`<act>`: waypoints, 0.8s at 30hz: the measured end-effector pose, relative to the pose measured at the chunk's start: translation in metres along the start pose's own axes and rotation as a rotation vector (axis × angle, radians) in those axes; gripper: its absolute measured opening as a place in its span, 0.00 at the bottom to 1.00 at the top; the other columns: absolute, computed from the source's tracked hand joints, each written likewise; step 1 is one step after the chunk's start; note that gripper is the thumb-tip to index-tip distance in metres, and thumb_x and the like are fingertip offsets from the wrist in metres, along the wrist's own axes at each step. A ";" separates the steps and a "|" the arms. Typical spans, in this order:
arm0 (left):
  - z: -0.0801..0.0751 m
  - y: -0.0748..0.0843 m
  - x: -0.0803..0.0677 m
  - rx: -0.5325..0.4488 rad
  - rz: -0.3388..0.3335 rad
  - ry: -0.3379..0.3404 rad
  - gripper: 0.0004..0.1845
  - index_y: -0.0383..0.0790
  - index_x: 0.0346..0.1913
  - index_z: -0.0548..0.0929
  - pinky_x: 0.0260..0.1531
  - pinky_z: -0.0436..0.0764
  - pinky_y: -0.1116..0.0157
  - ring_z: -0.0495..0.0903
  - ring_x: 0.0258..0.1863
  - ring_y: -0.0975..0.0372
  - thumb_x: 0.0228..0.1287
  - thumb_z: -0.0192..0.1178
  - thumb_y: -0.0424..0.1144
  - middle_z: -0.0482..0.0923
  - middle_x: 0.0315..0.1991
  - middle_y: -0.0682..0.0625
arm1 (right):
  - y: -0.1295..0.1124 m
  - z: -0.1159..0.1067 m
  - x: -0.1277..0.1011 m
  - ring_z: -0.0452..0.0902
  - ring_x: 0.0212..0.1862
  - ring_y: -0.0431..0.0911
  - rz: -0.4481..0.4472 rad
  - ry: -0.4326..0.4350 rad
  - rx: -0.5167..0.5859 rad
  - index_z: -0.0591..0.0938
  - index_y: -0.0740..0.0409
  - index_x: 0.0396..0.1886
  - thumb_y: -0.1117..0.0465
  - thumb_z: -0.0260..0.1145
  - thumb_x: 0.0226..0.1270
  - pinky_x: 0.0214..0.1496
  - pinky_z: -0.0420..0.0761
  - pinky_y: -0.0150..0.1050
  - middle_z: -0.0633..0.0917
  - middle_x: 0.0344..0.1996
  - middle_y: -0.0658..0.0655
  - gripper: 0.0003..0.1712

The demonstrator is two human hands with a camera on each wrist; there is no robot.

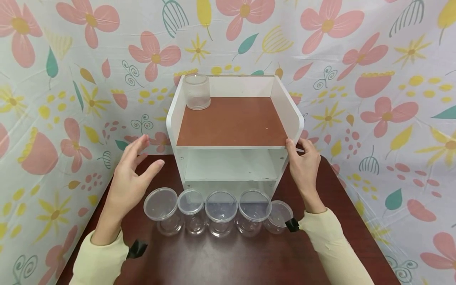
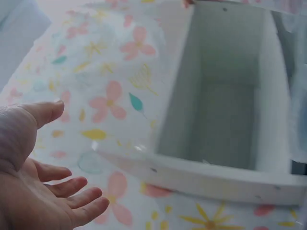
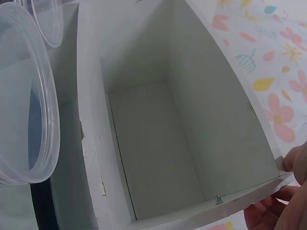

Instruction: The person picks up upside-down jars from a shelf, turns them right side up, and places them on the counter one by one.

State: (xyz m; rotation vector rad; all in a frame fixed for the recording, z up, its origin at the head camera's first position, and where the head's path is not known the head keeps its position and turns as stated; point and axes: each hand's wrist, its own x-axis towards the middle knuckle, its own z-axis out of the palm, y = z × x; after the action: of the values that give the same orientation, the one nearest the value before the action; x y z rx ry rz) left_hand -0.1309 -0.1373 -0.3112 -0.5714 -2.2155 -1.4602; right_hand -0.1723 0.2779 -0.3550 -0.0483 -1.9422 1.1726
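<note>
A small white shelf unit (image 1: 178, 118) with a brown top board stands at the back of the dark table. One clear plastic jar (image 1: 196, 92) sits on its back left corner. Several lidded clear jars (image 1: 221, 211) line up in a row in front of it. My right hand (image 1: 303, 162) grips the unit's front right edge at the top board; its fingers (image 3: 268, 211) show at the white panel's edge. My left hand (image 1: 133, 174) hovers spread and relaxed to the left of the unit, touching nothing; its palm (image 2: 33, 191) faces the shelf (image 2: 220, 172).
A floral cloth (image 1: 53, 79) covers the walls on all sides. The shelf's lower compartment (image 1: 229, 164) holds nothing. The table (image 1: 228, 257) runs bare from the jar row to its near edge.
</note>
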 end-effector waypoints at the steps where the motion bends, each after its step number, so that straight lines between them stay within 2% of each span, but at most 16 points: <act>1: 0.000 0.005 0.004 -0.011 0.004 0.003 0.38 0.33 0.78 0.64 0.68 0.68 0.68 0.66 0.72 0.53 0.68 0.66 0.25 0.65 0.73 0.43 | 0.000 0.000 0.000 0.82 0.42 0.48 0.001 -0.001 0.001 0.88 0.68 0.41 0.58 0.69 0.73 0.42 0.78 0.26 0.83 0.34 0.51 0.15; 8: 0.007 0.040 0.030 -0.108 0.053 0.006 0.36 0.32 0.78 0.64 0.66 0.70 0.66 0.68 0.71 0.56 0.69 0.64 0.24 0.66 0.72 0.44 | 0.001 0.000 0.000 0.81 0.41 0.46 0.003 -0.003 0.007 0.88 0.68 0.40 0.58 0.69 0.73 0.42 0.78 0.26 0.83 0.34 0.50 0.15; 15: 0.018 0.067 0.063 -0.157 0.036 0.000 0.36 0.33 0.78 0.64 0.70 0.69 0.57 0.69 0.71 0.58 0.71 0.65 0.32 0.66 0.72 0.46 | 0.001 0.000 0.001 0.81 0.40 0.45 0.006 0.001 0.012 0.88 0.68 0.40 0.59 0.68 0.73 0.42 0.79 0.26 0.83 0.34 0.50 0.14; 18: 0.023 0.075 0.082 -0.173 -0.014 -0.015 0.36 0.35 0.79 0.63 0.70 0.68 0.59 0.69 0.71 0.58 0.73 0.64 0.38 0.65 0.73 0.47 | 0.001 0.000 0.002 0.81 0.40 0.43 0.009 0.001 0.023 0.88 0.68 0.40 0.59 0.68 0.73 0.42 0.79 0.26 0.83 0.34 0.51 0.14; 24: 0.036 0.087 0.119 -0.174 -0.186 -0.032 0.40 0.43 0.81 0.60 0.69 0.68 0.65 0.69 0.71 0.65 0.73 0.63 0.50 0.64 0.76 0.53 | 0.001 0.001 0.002 0.81 0.40 0.44 0.000 -0.001 0.034 0.89 0.68 0.41 0.59 0.68 0.73 0.42 0.79 0.25 0.83 0.33 0.51 0.13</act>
State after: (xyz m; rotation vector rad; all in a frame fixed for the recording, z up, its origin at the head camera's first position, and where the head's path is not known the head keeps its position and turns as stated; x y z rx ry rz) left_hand -0.1853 -0.0596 -0.1930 -0.4563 -2.2302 -1.7626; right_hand -0.1745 0.2786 -0.3549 -0.0297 -1.9227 1.2064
